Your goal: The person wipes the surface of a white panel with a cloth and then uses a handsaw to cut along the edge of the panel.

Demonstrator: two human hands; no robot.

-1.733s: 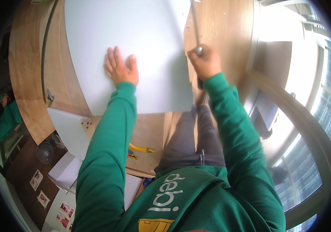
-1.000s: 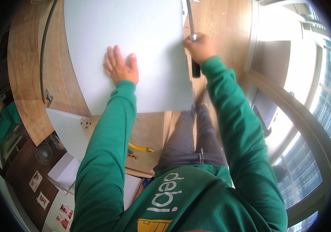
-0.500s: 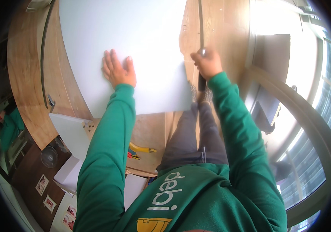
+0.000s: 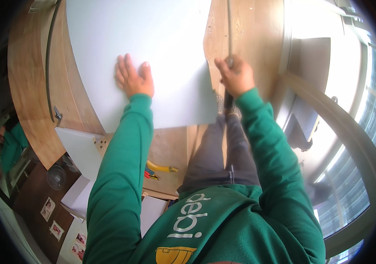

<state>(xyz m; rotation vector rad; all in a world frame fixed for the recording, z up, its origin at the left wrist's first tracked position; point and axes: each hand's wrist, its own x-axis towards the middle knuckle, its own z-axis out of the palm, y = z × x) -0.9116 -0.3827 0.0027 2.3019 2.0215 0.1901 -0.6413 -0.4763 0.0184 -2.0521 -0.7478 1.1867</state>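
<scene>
A large white board (image 4: 170, 88) lies across the wooden surface before me, its right edge uneven. My left hand (image 4: 134, 78) rests flat on it, fingers stretched out. Just beyond that right edge, my right hand (image 4: 237, 75) is closed round a long thin bar (image 4: 230, 31) with a dark lower end. The bar runs away from me over the wood; motion blur hides its exact kind. My legs and shoes show below this hand.
Yellow-handled pliers (image 4: 161, 167) and a red-and-blue tool (image 4: 151, 174) lie on wood beside my left forearm. Another long dark bar (image 4: 49, 57) with a metal fitting lies at the left. A curved rail (image 4: 346, 127) and windows stand at the right.
My right hand has shifted slightly toward me and to the right, and the bar has changed from dark to paler in the light. The left hand has barely moved on the board.
</scene>
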